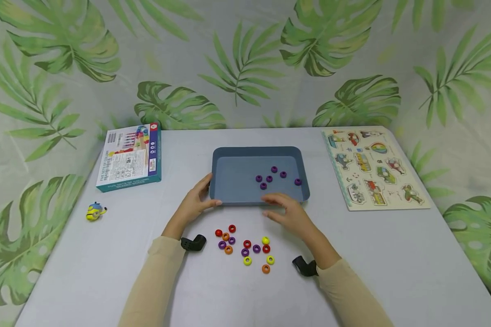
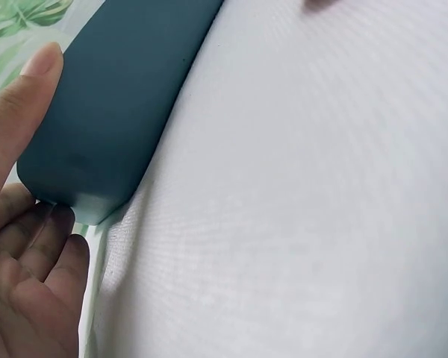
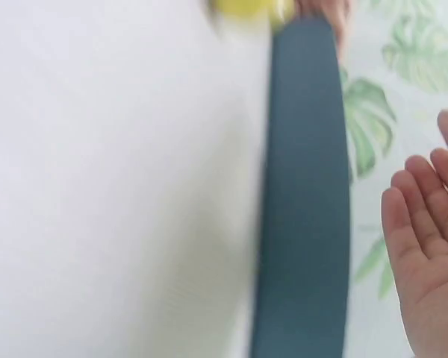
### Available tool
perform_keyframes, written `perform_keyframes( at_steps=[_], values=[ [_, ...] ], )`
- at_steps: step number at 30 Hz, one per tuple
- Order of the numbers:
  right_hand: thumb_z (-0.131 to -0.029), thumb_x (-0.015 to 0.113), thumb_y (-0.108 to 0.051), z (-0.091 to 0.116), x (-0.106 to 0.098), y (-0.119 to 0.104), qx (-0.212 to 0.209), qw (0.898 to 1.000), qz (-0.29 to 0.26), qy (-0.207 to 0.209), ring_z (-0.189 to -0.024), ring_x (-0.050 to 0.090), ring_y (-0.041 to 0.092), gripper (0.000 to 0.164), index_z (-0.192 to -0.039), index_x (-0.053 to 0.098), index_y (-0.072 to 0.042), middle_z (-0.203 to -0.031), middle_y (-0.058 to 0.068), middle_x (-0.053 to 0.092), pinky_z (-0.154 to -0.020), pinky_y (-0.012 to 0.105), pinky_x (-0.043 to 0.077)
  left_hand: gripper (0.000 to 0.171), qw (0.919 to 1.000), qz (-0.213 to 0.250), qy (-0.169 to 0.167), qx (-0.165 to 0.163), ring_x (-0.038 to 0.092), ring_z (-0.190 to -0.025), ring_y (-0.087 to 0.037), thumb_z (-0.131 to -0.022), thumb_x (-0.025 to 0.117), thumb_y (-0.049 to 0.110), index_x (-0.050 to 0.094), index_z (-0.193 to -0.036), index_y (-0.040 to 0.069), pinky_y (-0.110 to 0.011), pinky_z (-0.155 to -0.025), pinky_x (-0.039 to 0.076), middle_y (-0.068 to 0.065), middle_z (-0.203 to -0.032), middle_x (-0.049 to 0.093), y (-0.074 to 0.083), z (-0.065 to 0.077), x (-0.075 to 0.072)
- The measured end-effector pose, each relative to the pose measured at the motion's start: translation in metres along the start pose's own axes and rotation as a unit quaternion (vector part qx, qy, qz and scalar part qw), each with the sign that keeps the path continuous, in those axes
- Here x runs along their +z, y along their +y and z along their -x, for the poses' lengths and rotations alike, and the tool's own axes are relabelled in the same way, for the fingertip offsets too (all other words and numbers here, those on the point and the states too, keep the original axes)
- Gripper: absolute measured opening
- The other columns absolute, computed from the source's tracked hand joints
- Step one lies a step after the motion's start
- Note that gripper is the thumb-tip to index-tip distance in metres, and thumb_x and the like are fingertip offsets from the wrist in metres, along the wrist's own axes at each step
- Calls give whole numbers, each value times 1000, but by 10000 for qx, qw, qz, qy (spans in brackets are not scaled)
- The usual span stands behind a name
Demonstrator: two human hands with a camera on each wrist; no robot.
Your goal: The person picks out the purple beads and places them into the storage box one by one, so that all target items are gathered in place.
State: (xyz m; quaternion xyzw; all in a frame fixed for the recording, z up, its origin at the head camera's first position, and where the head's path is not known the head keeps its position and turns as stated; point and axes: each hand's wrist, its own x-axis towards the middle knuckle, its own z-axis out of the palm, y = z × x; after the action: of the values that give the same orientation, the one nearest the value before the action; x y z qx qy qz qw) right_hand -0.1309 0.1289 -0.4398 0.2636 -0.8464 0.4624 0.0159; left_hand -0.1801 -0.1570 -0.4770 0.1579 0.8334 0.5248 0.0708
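Note:
A shallow blue-grey tray [image 1: 233,181] lies on the white table with several purple beads [image 1: 269,179] in its right half. My left hand [image 1: 193,203] holds the tray's front left corner, thumb along the front and fingers at the left side. The left wrist view shows the thumb and fingers on either side of the tray corner [image 2: 112,112]. Over the tray's front rim hovers my right hand [image 1: 288,213], its fingers extended and nothing visible in them. In the right wrist view, its palm [image 3: 433,246] faces the camera beside the tray wall [image 3: 302,194].
In front of the tray lie several loose beads: red [image 1: 232,228], orange [image 1: 228,250], purple [image 1: 256,248] and yellow [image 1: 247,261]. A boxed set [image 1: 128,156] and a small yellow-blue toy figure [image 1: 94,211] are on the left. A picture puzzle board [image 1: 374,168] lies at right.

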Motion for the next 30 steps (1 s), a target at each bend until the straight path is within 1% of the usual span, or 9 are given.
perform_keyframes(
  at_steps=[2,5,9,12,15,18,21,24,30],
  values=[
    [-73,62,-24,14,8,-6,84,9994,-64,-344,-93,49,14,37,-106,55,-11,-104,-5,53,-82,26,41,87,10000,-10,-22,15,17,-121,-13,-65,64,37,15,-133,17,-27,-97,21,4,-136,12,0,0,0],
    [-72,64,-20,27,15,-20,229,9953,-214,-918,-94,49,17,36,-105,55,-7,-103,-1,54,-82,30,41,87,10000,-60,-19,-42,17,-121,-13,-65,65,38,15,-133,18,-26,-97,21,4,-136,12,1,-1,0],
    [-70,66,-14,33,17,-34,502,9894,-303,-1326,-95,48,16,34,-101,57,-6,-100,1,55,-85,30,38,88,9999,-69,-9,-89,18,-121,-13,-64,65,39,14,-134,17,-26,-97,21,5,-136,12,1,-1,0],
    [-70,66,-20,35,23,-24,543,9868,-204,-1515,-95,47,9,33,-100,58,-10,-100,-5,54,-86,27,37,86,10000,71,-2,-50,17,-121,-16,-66,65,33,15,-133,12,-29,-98,20,0,-136,12,8,1,-1],
    [-70,65,-26,36,29,-11,380,9841,4,-1737,-94,46,6,31,-98,58,-15,-99,-10,54,-85,25,37,84,9999,138,4,-47,16,-121,-19,-68,66,25,16,-133,7,-29,-98,20,-6,-136,13,19,5,-1],
    [-70,65,-28,36,33,-3,181,9806,292,-1929,-93,44,3,29,-97,59,-20,-98,-14,53,-85,25,37,82,9998,114,11,-145,16,-121,-19,-69,66,20,16,-132,6,-27,-98,20,-7,-136,13,29,7,-2],
    [-71,65,-25,34,34,-4,-21,9778,532,-2028,-93,44,3,25,-95,59,-21,-97,-15,53,-84,25,37,83,9997,100,3,-224,16,-121,-17,-69,66,21,15,-133,8,-26,-97,20,-5,-137,12,29,7,-2],
    [-72,64,-24,34,36,-1,-144,9784,594,-1976,-93,44,2,22,-94,60,-21,-96,-16,53,-84,25,37,84,9997,156,13,-200,16,-121,-15,-68,66,24,15,-133,12,-26,-98,19,-1,-136,12,23,5,-2],
    [-73,63,-25,35,36,0,112,9867,76,-1620,-86,47,3,19,-91,60,-20,-91,-15,54,-78,22,41,87,10000,-20,-9,-74,15,-120,-8,-65,65,37,15,-133,18,-22,-97,20,8,-135,12,2,0,0]
  ],
)
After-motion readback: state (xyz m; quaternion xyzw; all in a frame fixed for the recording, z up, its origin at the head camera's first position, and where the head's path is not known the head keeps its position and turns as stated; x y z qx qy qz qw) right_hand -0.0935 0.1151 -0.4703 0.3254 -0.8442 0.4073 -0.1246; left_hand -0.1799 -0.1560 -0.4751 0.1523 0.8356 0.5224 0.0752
